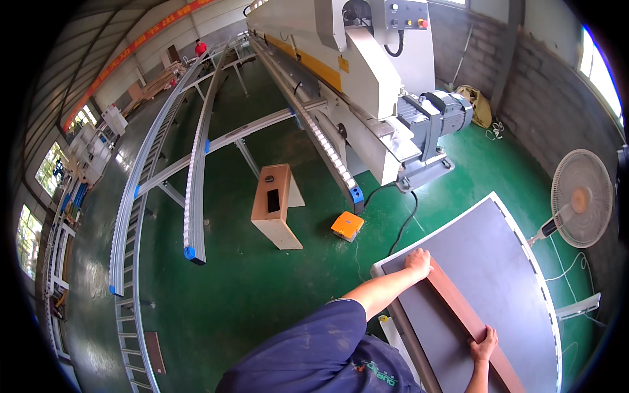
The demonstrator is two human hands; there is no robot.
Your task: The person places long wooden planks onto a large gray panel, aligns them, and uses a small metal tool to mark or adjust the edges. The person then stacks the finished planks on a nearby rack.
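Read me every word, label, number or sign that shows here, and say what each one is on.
Red banner, high at left: a row of pale characters, not copied out here.
Dark blue shirt: green lettering, not copied out here.
Yellow sticker on the white machine: any print is too small to read.
Control panel: any markings by its buttons are too small to read.

1 long red-brn board (457, 304) under 2 bare hands (417, 263), 1 rect. lt-wood stool (278, 226), 1 flat blk phone (273, 200), 1 sq. orange box (347, 224), 1 rnd wire-grille fan (580, 198), 1 grey-topped table (495, 255).
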